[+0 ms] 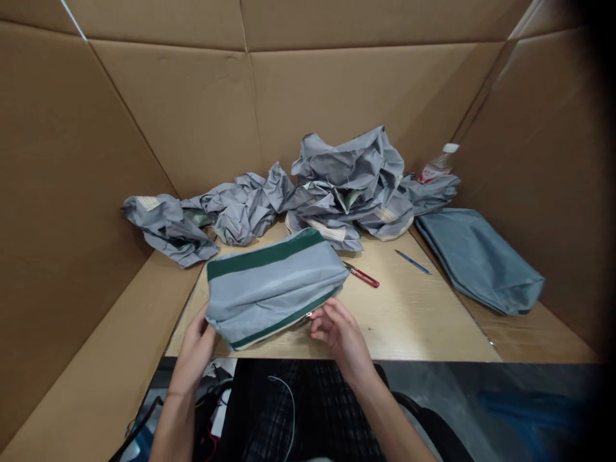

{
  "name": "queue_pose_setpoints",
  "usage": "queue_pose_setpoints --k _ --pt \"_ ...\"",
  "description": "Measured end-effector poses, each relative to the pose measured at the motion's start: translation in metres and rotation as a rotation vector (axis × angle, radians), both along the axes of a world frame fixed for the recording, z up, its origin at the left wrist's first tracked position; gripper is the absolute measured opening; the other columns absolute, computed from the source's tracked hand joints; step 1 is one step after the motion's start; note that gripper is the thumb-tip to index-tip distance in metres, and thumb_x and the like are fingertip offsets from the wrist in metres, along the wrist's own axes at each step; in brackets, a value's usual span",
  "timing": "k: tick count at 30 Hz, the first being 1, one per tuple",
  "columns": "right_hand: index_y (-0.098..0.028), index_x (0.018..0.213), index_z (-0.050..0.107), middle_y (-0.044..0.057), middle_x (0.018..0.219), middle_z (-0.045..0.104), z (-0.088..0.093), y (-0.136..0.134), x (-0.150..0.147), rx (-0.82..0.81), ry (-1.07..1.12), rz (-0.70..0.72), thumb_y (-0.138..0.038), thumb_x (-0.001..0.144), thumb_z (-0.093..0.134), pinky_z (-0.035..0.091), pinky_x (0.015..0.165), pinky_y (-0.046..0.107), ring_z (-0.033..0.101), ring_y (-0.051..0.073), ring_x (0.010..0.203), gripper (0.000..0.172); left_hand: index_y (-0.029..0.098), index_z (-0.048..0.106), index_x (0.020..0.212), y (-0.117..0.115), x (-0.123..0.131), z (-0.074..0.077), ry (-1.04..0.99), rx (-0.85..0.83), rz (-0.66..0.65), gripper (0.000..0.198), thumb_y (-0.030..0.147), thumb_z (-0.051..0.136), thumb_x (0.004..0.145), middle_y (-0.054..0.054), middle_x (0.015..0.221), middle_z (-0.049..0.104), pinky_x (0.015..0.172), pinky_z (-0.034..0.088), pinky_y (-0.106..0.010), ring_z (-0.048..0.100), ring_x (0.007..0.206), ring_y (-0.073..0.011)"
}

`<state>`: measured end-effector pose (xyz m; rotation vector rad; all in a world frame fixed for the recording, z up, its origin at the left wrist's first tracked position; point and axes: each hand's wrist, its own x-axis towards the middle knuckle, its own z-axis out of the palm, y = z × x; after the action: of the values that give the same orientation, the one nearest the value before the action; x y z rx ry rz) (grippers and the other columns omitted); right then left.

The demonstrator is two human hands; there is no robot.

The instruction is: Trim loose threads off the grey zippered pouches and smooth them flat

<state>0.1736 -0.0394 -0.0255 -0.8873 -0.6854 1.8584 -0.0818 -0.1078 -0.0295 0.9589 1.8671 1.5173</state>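
A grey fabric pouch [276, 285] with dark green bands lies tilted above the front of the wooden table. Along its lower edge runs a pale zipper with a small metal pull [308, 314]. My left hand [196, 340] grips the pouch's lower left corner, its fingers partly hidden behind the fabric. At the lower right edge, my right hand [337, 327] has its fingers curled and pressed together at the zipper pull.
Crumpled grey fabric pieces [346, 173] line the back of the wooden table [404, 321]. Red-handled snips [364, 276] and a blue pen [412, 262] lie right of the pouch. Farther right are a folded grey-blue bag [479, 256] and a bottle [439, 164]. Cardboard walls [375, 83] surround the table.
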Motion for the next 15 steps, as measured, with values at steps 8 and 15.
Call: queue_pose_setpoints --k 8,15 --pt "-0.021 0.11 0.071 0.011 0.119 0.054 -0.004 0.015 -0.008 1.086 -0.778 -0.35 -0.021 0.094 0.049 0.047 0.096 0.039 0.053 0.022 0.113 0.027 0.021 0.056 0.133 -0.001 0.0 -0.011 -0.044 0.053 0.046 0.069 0.068 0.053 0.082 -0.01 0.137 0.057 0.117 0.029 -0.041 0.045 0.135 -0.0283" --pt "-0.016 0.131 0.056 0.011 0.127 0.06 -0.005 0.032 -0.008 1.277 -0.945 -0.148 -0.02 0.098 0.038 0.023 0.117 0.053 0.046 0.025 0.13 0.038 0.018 0.057 0.131 0.004 -0.003 -0.027 -0.048 0.138 0.009 0.072 0.069 0.056 0.079 -0.011 0.145 0.049 0.117 0.028 -0.04 0.037 0.141 -0.0295"
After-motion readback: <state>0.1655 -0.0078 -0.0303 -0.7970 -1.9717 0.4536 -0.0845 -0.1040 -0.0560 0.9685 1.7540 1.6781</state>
